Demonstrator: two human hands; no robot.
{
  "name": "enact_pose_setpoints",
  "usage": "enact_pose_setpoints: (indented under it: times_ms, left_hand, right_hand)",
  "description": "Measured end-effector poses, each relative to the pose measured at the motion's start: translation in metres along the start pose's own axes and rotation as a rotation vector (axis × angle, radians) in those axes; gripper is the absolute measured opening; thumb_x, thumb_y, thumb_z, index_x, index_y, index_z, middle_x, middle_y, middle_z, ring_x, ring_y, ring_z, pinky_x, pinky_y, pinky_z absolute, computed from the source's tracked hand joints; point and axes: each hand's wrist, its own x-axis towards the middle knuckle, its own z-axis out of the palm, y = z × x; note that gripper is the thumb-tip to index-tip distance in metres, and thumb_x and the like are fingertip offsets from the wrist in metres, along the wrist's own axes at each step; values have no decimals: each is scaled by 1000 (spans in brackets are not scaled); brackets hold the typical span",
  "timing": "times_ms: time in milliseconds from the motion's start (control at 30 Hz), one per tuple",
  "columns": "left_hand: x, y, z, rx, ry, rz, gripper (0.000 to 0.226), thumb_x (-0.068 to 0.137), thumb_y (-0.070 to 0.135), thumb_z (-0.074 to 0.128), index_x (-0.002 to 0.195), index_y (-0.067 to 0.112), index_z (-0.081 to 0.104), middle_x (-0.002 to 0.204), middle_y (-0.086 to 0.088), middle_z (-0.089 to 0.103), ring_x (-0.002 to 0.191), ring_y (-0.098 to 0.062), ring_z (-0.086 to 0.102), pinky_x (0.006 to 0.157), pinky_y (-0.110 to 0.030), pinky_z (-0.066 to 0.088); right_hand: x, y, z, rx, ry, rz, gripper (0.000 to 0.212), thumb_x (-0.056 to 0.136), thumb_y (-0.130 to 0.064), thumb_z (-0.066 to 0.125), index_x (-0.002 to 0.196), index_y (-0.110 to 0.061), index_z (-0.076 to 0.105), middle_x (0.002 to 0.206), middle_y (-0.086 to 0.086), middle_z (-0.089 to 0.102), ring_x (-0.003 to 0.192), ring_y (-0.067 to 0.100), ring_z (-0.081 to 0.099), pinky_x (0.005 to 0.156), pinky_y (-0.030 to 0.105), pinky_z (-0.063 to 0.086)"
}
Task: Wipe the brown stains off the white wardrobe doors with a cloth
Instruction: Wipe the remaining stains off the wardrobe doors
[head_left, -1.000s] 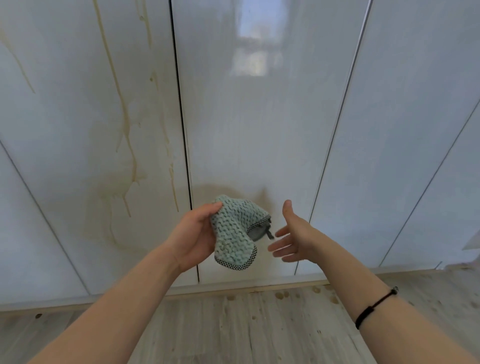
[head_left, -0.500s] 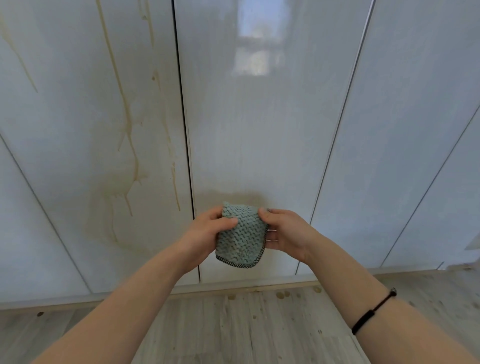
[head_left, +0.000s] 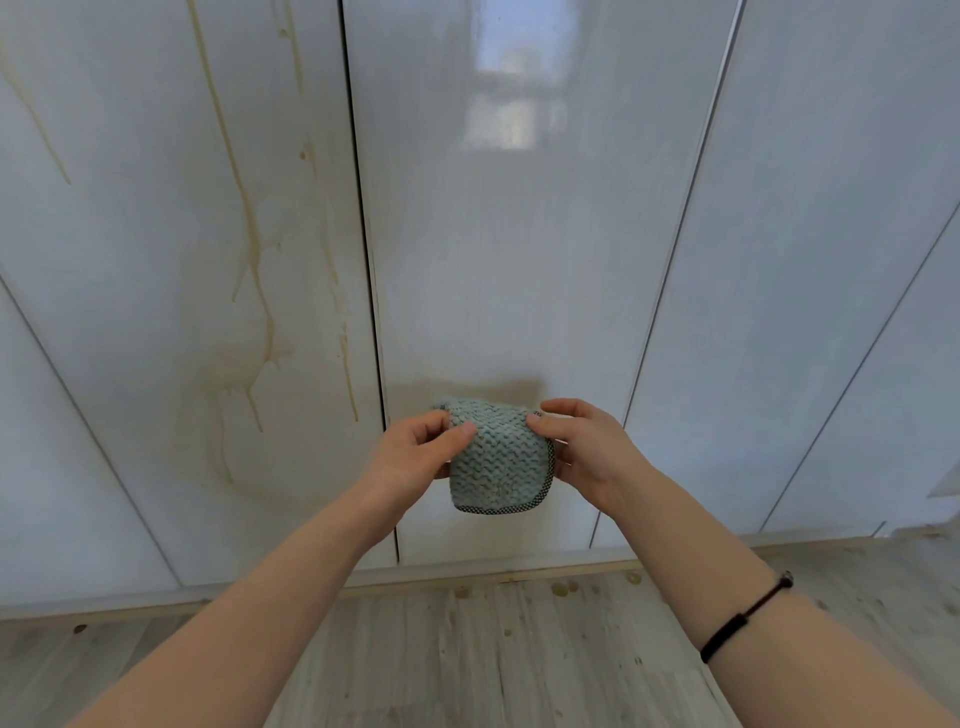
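Head view, looking down along 2 bare forearms toward the white wardrobe doors (head_left: 493, 234). Holding a folded teal cloth (head_left: 496, 462) up in front of the middle door, low on it and above the floor (head_left: 467, 665); cannot tell whether touching the door. Pinching the cloth's left edge with the left grip (head_left: 415, 460), thumb across the front, fingers curled behind. Grasping the right edge with the right grip (head_left: 589, 452), thumb on the front near the top corner. Dark checked trim along the cloth's bottom and right edges. Brown stains (head_left: 254, 260) down the next door to the left: long drips, then a faint ring lower down. Small brown drops (head_left: 563, 587) on the floor by the door base. Black band (head_left: 748, 618) round the right wrist.
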Motion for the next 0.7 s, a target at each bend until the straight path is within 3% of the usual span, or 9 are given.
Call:
enact_pose_setpoints:
  times_ms: [100, 167, 300, 433, 500, 600, 667, 700]
  left_hand:
    - [4, -2, -2, 90, 133, -16, 19, 96, 24, 66, 93, 6, 70, 94, -8, 74, 93, -26, 71, 88, -46, 59]
    - [5, -3, -4, 185, 185, 11, 11, 92, 18, 72, 101, 14, 68, 95, -3, 74, 93, -22, 71, 84, -36, 60]
    - [6, -2, -5, 297, 203, 52, 56, 82, 13, 81, 126, 29, 51, 90, -1, 70, 83, -14, 69, 71, -21, 55]
    - [7, 0, -7, 336, 157, 63, 74, 77, 9, 84, 138, 36, 52, 107, 3, 62, 83, -21, 68, 77, -32, 61]
    - [7, -2, -5, 360, 149, 71, 66, 79, 14, 84, 137, 33, 58, 110, 6, 63, 85, -17, 69, 83, -34, 61]
    - [9, -3, -6, 350, 198, 105, 35, 87, 23, 77, 121, 29, 70, 98, 8, 72, 90, -10, 70, 90, -38, 59]
    - [11, -4, -8, 389, 262, 140, 20, 89, 21, 75, 105, 34, 74, 89, 10, 73, 86, -5, 69, 87, -36, 59]
    - [11, -5, -8, 449, 298, 170, 21, 88, 20, 76, 97, 39, 72, 85, 14, 72, 83, 0, 67, 83, -28, 59]
  right_hand:
    - [-3, -2, 0, 16, -38, -47, 29, 86, 3, 71, 112, -8, 63, 102, 15, 72, 81, 23, 71, 75, 36, 60]
    - [-5, -2, 2, -133, -38, -146, 23, 87, 2, 70, 106, -11, 67, 100, 14, 70, 84, 23, 70, 81, 42, 61]
    - [-7, -3, 6, -365, -23, -357, 23, 90, 2, 66, 96, -18, 76, 87, 9, 63, 83, 22, 63, 83, 48, 58]
    - [-8, -5, 5, -382, -46, -385, 32, 92, 6, 59, 96, -20, 77, 98, 16, 70, 92, 31, 67, 83, 45, 57]
    - [-8, -5, 4, -400, -64, -382, 36, 92, 8, 57, 98, -21, 77, 99, 13, 72, 94, 27, 69, 86, 40, 58]
    - [-8, -6, 4, -408, -51, -377, 43, 88, 12, 56, 99, -23, 77, 101, 11, 70, 90, 21, 67, 85, 38, 59]
    - [-8, -7, 3, -427, -29, -386, 47, 86, 13, 55, 98, -26, 77, 100, 6, 68, 88, 19, 65, 75, 30, 59]
    - [-9, -7, 3, -451, -18, -393, 48, 86, 12, 54, 97, -29, 77, 101, 3, 68, 87, 18, 64, 68, 23, 56]
